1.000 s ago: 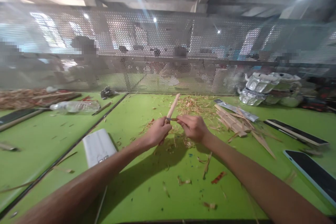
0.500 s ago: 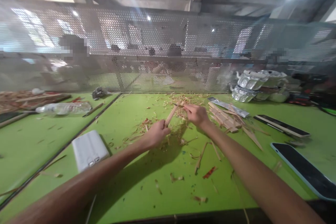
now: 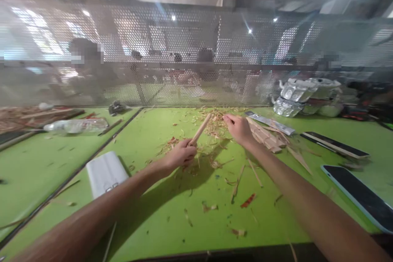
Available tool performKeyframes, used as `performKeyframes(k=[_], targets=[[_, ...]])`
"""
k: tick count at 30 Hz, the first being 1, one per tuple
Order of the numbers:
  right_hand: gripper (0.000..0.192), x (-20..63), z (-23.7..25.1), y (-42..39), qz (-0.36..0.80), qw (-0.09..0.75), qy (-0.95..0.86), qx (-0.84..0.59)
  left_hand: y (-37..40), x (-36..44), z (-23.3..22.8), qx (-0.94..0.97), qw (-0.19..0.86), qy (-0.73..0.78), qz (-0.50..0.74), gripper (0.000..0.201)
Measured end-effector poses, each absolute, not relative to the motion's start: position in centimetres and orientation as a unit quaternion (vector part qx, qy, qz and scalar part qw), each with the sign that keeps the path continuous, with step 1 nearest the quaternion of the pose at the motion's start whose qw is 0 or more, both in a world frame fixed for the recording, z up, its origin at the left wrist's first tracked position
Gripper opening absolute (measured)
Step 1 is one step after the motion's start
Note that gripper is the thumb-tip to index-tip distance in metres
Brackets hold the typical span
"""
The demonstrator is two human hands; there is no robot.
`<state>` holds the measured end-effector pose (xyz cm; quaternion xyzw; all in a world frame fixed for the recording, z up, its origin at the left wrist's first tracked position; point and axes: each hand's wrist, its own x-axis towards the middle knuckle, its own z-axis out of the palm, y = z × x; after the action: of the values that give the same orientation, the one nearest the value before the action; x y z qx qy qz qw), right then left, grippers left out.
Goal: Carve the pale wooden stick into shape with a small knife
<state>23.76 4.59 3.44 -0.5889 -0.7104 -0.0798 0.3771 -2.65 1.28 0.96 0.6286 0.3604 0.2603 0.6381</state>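
My left hand is closed around the lower end of a wooden stick, which points up and away over the green table. To the right of the stick's far end, my right hand is closed on a small knife; only a thin dark bit of it shows past the fingers. The knife and the stick are apart. Curled wood shavings lie beneath and behind both hands.
Wood pieces and a clear packet lie right of my right hand. A phone rests at the right edge, a white power bank by my left forearm. A plastic bottle lies far left; a perforated screen closes the back.
My right hand has moved right, taking the knife off the stick's far end. My left hand has turned slightly and shifted a little left with the stick.
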Motion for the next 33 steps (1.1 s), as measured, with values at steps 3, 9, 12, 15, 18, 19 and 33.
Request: performKeyframes(k=[3, 9, 12, 15, 18, 19, 33], targets=[[0.035, 21.5, 3.0, 3.4, -0.042, 0.392, -0.754, -0.525, 1.1, -2.5, 1.3, 0.605, 0.648, 0.363, 0.286, 0.018], [0.036, 18.0, 1.1, 1.4, -0.008, 0.360, -0.849, -0.387, 0.9, -2.6, 2.2, 0.560, 0.696, 0.332, 0.303, 0.020], [0.037, 17.2, 0.7, 1.3, -0.028, 0.372, -0.848, -0.377, 0.9, -2.7, 2.1, 0.535, 0.726, 0.304, 0.306, 0.017], [0.037, 17.6, 0.6, 1.8, -0.057, 0.356, -0.838, -0.410, 0.9, -2.4, 1.7, 0.541, 0.708, 0.330, 0.311, 0.018], [0.035, 19.0, 0.9, 2.9, -0.066, 0.337, -0.821, -0.457, 0.7, -2.0, 1.5, 0.581, 0.653, 0.381, 0.302, 0.018], [0.035, 19.6, 1.0, 3.3, -0.064, 0.329, -0.813, -0.476, 0.7, -1.9, 1.5, 0.599, 0.629, 0.398, 0.294, 0.016], [0.031, 27.6, 1.5, 6.0, -0.038, 0.299, -0.638, -0.709, 0.5, -2.8, 1.9, 0.637, 0.620, 0.383, 0.252, 0.014]])
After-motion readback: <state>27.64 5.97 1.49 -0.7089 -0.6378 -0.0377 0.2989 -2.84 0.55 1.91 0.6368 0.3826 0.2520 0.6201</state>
